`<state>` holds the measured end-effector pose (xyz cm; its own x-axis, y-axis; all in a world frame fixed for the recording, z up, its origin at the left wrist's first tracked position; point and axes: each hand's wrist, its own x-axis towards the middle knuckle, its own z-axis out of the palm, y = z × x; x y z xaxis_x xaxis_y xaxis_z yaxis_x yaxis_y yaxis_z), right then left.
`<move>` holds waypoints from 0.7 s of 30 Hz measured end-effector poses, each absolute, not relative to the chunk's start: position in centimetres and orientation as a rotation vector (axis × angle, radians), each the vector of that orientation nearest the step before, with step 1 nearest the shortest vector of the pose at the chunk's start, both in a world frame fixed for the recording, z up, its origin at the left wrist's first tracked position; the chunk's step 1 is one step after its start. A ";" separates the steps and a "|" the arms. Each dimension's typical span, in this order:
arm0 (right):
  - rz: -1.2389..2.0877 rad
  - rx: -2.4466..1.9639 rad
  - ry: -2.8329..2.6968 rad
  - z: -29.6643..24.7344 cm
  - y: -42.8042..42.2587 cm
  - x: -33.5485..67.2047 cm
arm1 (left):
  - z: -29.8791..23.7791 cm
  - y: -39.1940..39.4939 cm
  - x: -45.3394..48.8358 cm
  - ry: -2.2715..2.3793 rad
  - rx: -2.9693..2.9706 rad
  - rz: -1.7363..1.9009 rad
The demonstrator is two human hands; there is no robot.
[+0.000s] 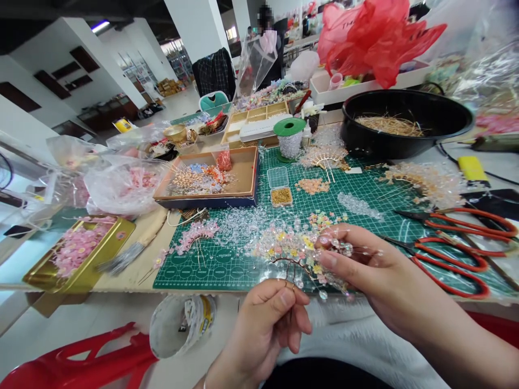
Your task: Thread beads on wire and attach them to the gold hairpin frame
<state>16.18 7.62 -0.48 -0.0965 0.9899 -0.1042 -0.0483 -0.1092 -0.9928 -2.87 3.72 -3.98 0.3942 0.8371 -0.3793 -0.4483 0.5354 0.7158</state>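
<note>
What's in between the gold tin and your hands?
In the head view, a pink beaded wire sprig lies on the green cutting mat, and a bundle of silver wires lies beside the gold tin.

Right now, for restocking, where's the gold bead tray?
Head view: the gold bead tray sits on the green cutting mat, just below a clear plastic box, left of a peach bead pile.

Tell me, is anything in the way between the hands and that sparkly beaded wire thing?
Nothing visible is in the way. The left hand and the right hand are both touching the beaded wire ornament, with no object between them and it.
</note>
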 end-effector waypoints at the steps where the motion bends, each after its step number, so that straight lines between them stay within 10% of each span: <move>1: 1.403 -1.196 -1.168 -0.5 7.6 16.2 | -4.0 3.7 -2.8 0.795 0.554 0.876; 21: 1.327 -1.150 -1.370 -0.8 6.6 17.6 | -5.1 3.0 -3.1 0.980 1.110 0.921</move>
<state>17.59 6.61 -0.81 -0.1806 0.9835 -0.0081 0.0394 -0.0010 -0.9992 -3.12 2.98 -5.07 0.3027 0.9397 -0.1593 -0.1014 0.1980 0.9749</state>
